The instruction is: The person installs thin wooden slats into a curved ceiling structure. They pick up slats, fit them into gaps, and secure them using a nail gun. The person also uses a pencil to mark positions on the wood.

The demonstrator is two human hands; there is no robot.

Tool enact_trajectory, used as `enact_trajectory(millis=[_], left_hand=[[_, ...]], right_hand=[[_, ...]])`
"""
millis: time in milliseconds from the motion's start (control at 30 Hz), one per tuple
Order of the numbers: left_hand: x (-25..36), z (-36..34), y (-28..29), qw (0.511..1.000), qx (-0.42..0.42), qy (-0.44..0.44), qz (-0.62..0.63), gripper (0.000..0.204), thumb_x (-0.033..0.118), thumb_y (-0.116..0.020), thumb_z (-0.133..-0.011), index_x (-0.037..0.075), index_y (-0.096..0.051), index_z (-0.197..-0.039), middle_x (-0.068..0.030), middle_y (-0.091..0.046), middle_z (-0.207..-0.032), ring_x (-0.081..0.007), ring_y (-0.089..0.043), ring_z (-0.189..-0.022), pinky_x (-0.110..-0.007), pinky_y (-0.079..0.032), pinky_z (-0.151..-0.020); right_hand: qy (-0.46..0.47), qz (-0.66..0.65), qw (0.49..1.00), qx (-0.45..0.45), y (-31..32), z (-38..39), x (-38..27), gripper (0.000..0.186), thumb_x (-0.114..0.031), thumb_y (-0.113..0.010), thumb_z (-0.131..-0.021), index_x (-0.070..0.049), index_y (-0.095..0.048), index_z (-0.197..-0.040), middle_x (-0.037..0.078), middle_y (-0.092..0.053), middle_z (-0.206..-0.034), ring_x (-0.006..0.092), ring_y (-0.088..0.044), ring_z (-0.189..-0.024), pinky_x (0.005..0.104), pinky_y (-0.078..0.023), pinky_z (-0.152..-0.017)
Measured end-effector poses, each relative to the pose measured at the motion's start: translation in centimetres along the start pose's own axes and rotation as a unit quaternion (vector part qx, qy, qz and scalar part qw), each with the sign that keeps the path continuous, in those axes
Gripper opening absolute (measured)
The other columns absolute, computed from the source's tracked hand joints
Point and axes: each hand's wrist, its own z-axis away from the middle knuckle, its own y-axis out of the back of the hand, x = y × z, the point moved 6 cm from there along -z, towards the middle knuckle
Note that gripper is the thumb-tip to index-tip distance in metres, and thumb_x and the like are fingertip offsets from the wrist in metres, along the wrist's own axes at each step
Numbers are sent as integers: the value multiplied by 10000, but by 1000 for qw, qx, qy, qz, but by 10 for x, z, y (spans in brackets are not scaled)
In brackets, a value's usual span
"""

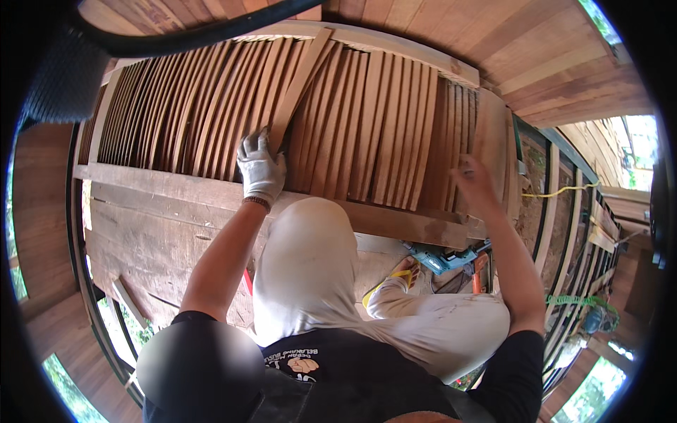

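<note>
Wooden slats [398, 130] lie side by side across the upper centre of the picture, beyond a seated person's pale trousers [310, 261] and a blue power tool [441, 258] right of centre. The gloved left hand [261, 168], fingers bent, touches a slanting slat's [305, 83] near end, its grip unclear; whether the blurred, half-curled right hand [474, 182] holds anything cannot be told. Planks [522, 46] span the upper right.

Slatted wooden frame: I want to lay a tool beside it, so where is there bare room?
Widest bare patch: the plank surface, between the frame's lower rail, the left forearm and a loose wood offcut. Crowded: below the rail's right end, where the blue power tool, an orange object and a sandaled foot sit close together.
</note>
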Motion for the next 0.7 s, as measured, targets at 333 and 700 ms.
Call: enact_trajectory(millis=[333, 700], left_hand=[[-5, 1, 12, 998, -39, 40, 20, 705, 259, -761, -844, 147, -479, -1481, -215, -513, -1392, -409, -426, -1337, -562, -312, -1160], [-4, -3, 7, 1000, 20, -2, -15, 620, 249, -786, -801, 115, -576, -1368, -171, -571, -1270, -392, -484, -1244, -531, -387, -1092]], right_hand=[[-166, -269, 949, 16, -112, -11, -72, 820, -323, -871, -796, 63, -445, -1381, 276, -642, -1295, 367, -655, -1200, 431, -527, -995], [-130, -360, 923, 37, -115, -16, -29, 580, -141, -826, -838, 37, -570, -1328, 167, -688, -1208, 257, -671, -1112, 384, -535, -963]])
